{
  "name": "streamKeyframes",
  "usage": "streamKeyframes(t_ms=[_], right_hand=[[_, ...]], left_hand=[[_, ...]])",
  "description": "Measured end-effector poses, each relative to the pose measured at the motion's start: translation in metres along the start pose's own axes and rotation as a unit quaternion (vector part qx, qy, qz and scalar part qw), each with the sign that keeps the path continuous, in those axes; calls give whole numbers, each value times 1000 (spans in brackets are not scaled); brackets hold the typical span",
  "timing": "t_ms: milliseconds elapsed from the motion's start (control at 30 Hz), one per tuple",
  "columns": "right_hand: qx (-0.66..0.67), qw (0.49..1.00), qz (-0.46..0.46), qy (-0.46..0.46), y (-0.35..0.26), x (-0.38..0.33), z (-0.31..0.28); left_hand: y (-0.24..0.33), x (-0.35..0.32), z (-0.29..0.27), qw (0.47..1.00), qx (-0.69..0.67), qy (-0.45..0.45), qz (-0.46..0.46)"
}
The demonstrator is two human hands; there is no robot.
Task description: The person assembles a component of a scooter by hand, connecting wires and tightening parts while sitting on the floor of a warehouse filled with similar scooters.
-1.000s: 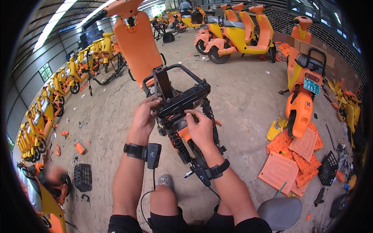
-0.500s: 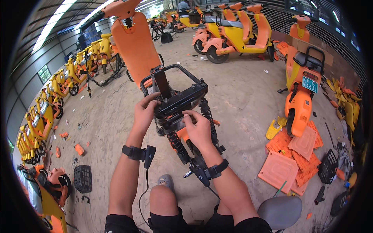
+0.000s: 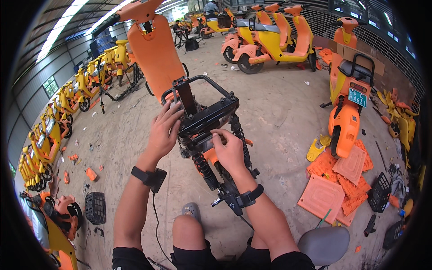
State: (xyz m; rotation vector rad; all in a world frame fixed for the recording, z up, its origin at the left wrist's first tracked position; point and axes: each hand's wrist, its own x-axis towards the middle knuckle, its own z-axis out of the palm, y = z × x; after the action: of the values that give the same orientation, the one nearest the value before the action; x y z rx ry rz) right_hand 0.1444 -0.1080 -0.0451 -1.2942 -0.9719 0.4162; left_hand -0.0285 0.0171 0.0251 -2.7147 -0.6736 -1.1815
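The left hand (image 3: 163,130) lies half open, fingers spread on the left edge of the black scooter frame (image 3: 204,114). The right hand (image 3: 230,150) curls around the frame's lower middle. The frame stands on the sandy floor (image 3: 279,117) behind an orange panel (image 3: 155,54).

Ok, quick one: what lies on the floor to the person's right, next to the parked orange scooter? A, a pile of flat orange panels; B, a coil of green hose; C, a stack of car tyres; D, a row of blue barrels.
A: a pile of flat orange panels lies on the floor beside the parked orange scooter, on the person's right.
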Motion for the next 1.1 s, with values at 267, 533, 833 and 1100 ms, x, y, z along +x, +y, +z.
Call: streamKeyframes(t_ms=[267,533,833,1100], right_hand=[[-4,1000,-5,-2,3,0,2],[-8,1000,-8,-1,3,-1,6],[-14,1000,6,-16,5,-1,9],[-24,999,10,-23,5,-2,9]], left_hand=[[-10,5,-13,993,47,-81,68],[6,13,-25,989,106,-86,58],[9,12,-21,983,143,-111,0],[18,13,-20,981,140,-125,-43]])
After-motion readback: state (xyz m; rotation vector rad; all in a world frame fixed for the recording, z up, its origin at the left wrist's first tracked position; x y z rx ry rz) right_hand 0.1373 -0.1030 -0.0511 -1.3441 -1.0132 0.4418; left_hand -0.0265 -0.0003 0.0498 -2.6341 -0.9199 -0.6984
